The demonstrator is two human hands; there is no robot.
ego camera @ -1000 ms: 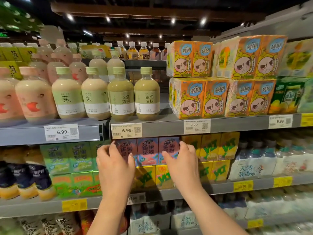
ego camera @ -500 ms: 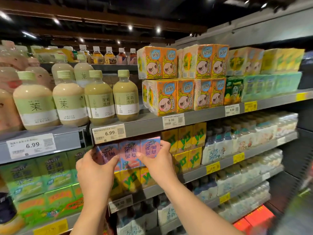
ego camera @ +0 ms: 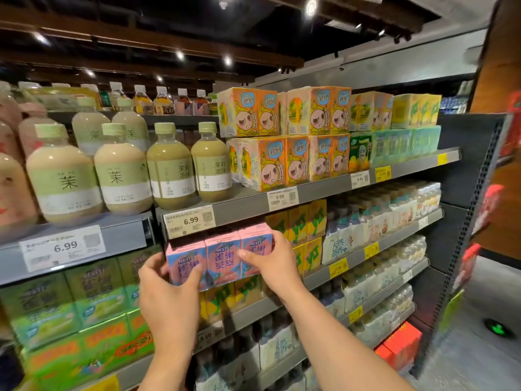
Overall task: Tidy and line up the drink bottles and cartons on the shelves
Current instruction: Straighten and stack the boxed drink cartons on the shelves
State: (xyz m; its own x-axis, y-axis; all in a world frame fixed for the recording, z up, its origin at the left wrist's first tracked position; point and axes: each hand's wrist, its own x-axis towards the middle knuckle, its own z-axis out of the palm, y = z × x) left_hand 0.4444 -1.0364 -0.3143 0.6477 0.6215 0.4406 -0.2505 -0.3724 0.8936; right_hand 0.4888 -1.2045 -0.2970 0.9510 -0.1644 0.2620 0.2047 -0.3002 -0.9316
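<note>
I have the pink carton pack [ego camera: 222, 259] between my two hands. My left hand [ego camera: 169, 303] is on its left end: the thumb lies across the front of the leftmost carton and the fingers curl round the left side, so I am gripping that end. My right hand [ego camera: 275, 263] grips the right end, fingers spread over the front of the rightmost carton and wrapping its upper right corner. The pack shows three pink carton fronts side by side, and it sits tilted, its right end higher than its left. It is at the front edge of the shelf space, just under the grey shelf lip with the 6.99 price tag [ego camera: 190, 221], which is right above my fingertips.

Directly below the pack, between my wrists, are yellow cartons [ego camera: 245, 292]; whether the pink pack rests on them or I carry it I cannot tell. More yellow cartons [ego camera: 306, 221] stand just beyond my right hand, touching or nearly touching the pack's right end. Beyond my left hand are the green carton packs [ego camera: 84, 292], stacked in layers. Above both hands, on the next shelf up, stand the green-capped tea bottles [ego camera: 169, 167], and above my right hand the orange carton packs [ego camera: 284, 162] with cartoon faces.
</note>
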